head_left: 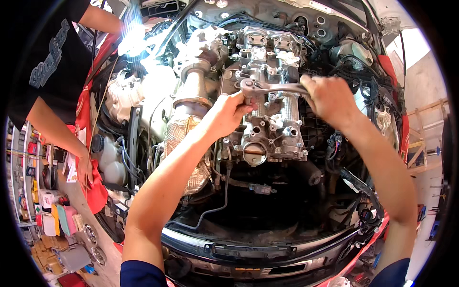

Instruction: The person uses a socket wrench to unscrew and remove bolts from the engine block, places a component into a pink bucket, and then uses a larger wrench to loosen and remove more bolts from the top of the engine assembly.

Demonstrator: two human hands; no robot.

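A metal ratchet wrench [272, 87] lies horizontally over the exposed top of the engine [275, 129]. My left hand [226, 112] is closed at the wrench's head, thumb and fingers around the head and the part below it. My right hand [330, 98] grips the far end of the handle, right of centre. Beneath and around the tool are silver housings, bolts and camshaft parts. Left of them runs a foil-wrapped pipe [189, 131]. What the wrench's head fits onto is hidden by my fingers.
A co-worker [57, 81] stands at the left, one hand near a bright work light [134, 38], the other by a red fender cover [95, 191]. A front crossmember [258, 248] spans the lower view. Shelving with assorted items [24, 172] is at far left.
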